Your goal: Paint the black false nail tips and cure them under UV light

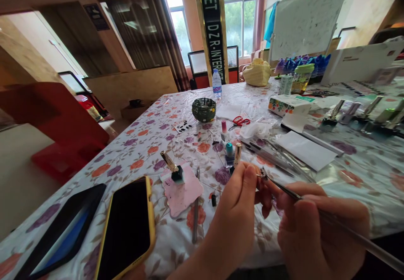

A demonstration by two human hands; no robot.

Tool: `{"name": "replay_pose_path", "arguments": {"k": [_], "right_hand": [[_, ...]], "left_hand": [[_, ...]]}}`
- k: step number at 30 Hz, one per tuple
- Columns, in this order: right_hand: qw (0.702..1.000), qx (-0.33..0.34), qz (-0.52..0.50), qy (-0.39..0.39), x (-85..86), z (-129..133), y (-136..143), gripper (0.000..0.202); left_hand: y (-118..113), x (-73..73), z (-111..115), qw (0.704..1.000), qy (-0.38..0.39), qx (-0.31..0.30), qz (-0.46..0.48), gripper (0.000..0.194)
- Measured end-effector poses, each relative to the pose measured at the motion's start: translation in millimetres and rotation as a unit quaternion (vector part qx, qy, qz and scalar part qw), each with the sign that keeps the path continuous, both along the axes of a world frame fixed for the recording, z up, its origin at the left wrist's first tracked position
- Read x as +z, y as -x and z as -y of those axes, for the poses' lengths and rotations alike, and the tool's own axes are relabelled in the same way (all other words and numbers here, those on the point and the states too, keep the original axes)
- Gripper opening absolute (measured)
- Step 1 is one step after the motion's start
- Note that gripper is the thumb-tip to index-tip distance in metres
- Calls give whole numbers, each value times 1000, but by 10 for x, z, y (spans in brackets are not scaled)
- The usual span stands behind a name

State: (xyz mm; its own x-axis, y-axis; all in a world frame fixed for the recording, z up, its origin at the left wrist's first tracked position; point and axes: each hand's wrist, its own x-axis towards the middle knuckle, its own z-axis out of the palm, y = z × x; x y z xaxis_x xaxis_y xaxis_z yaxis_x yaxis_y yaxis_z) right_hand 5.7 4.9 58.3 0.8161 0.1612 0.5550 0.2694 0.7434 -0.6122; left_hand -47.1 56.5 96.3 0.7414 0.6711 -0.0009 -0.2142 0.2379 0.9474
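Observation:
My left hand [236, 202] is closed, thumb and fingers pinching a small dark-and-white piece [263, 173] whose kind is too small to make out. My right hand [318, 233] grips a thin brush [372, 244] like a pen, its dark tip reaching the piece. Just beyond my left hand stand nail polish bottles, one with a teal cap [229, 149], one with a gold cap [237, 151] and one with a pink cap [224, 127]. To the left, another gold-capped polish bottle [177, 175] stands on a pink wavy-edged card [186, 198], with a second brush [196, 210] beside it.
A yellow-cased phone [126, 229] and a dark tablet-like device [66, 233] lie at the left. Farther back are a woven basket [203, 110], a water bottle [216, 85] and red scissors [241, 121]. White paper [306, 149] and several polish bottles [330, 120] occupy the right.

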Motion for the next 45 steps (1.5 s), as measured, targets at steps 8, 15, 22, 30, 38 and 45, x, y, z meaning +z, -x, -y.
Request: {"name": "replay_pose_path", "arguments": {"k": [8, 15, 22, 30, 38, 45], "right_hand": [[1000, 3, 8, 2, -2, -16, -8, 18], [1000, 3, 8, 5, -8, -16, -6, 17], [1000, 3, 16, -3, -14, -31, -11, 19], [1000, -15, 24, -9, -8, -10, -22, 18], [1000, -19, 8, 8, -25, -14, -15, 16], [1000, -1, 21, 2, 4, -3, -16, 19]], "left_hand": [[7, -19, -2, 1000, 4, 0, 3, 22], [-7, -6, -1, 1000, 12, -4, 18, 23], [4, -23, 0, 1000, 9, -1, 9, 23], [-5, -10, -11, 1000, 3, -24, 8, 25], [1, -26, 5, 1000, 1, -12, 14, 24], [8, -23, -11, 1000, -6, -9, 12, 22]]}}
